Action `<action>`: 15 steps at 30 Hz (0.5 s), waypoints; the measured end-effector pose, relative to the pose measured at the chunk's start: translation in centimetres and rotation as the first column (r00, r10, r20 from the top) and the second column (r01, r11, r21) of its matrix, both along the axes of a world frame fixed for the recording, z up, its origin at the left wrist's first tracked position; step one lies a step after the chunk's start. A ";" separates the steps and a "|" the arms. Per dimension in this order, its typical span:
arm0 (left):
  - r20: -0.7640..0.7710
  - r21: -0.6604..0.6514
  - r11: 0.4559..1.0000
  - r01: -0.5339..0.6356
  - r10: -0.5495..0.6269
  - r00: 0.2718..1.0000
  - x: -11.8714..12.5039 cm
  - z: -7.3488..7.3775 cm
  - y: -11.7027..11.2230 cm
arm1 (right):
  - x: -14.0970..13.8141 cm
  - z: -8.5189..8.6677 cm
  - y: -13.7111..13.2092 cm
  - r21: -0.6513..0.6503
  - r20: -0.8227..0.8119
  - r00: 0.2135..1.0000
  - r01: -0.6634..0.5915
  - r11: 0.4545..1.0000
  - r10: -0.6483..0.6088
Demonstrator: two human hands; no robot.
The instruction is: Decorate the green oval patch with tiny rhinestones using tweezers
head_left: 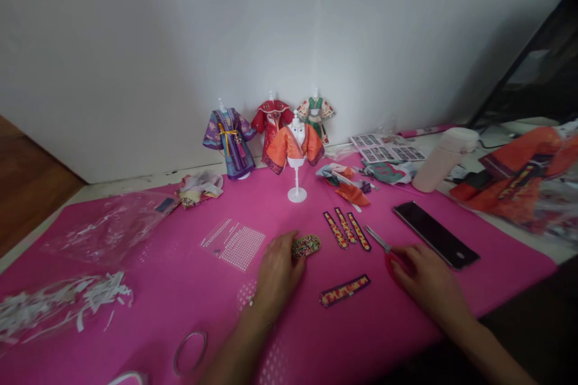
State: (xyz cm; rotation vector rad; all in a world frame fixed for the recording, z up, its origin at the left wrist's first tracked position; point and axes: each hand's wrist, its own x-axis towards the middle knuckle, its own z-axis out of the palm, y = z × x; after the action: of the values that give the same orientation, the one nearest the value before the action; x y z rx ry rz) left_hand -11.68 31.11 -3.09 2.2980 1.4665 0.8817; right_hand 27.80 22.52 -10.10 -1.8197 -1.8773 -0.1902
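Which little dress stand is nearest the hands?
The orange-robed stand on the pink mat, out in front; the purple, red and green ones stay by the wall.
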 end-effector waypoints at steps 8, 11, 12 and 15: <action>-0.020 0.048 0.999 -0.003 0.004 1.000 -0.3 -0.1 0.2 | -0.4 0.0 0.1 0.034 0.022 1.000 0.013 0.999 -0.014; -0.028 0.066 0.998 -0.012 0.014 1.000 -0.4 -0.1 0.5 | -0.5 -0.2 0.4 0.047 0.027 0.999 0.024 0.999 -0.025; -0.031 0.071 0.997 -0.015 0.017 0.999 -0.5 -0.1 0.6 | -0.5 -0.3 0.4 0.051 0.029 0.999 0.023 0.998 -0.025; -0.041 0.084 0.996 -0.021 0.025 0.999 -0.6 0.0 0.8 | -0.7 -0.4 0.7 0.060 0.034 0.999 0.016 0.998 -0.018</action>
State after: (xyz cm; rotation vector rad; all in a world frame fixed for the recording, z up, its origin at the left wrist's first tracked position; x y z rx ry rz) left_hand -12.29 31.90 -3.04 2.3779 1.5037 0.9227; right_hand 27.09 23.22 -10.50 -1.8038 -1.8595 -0.2824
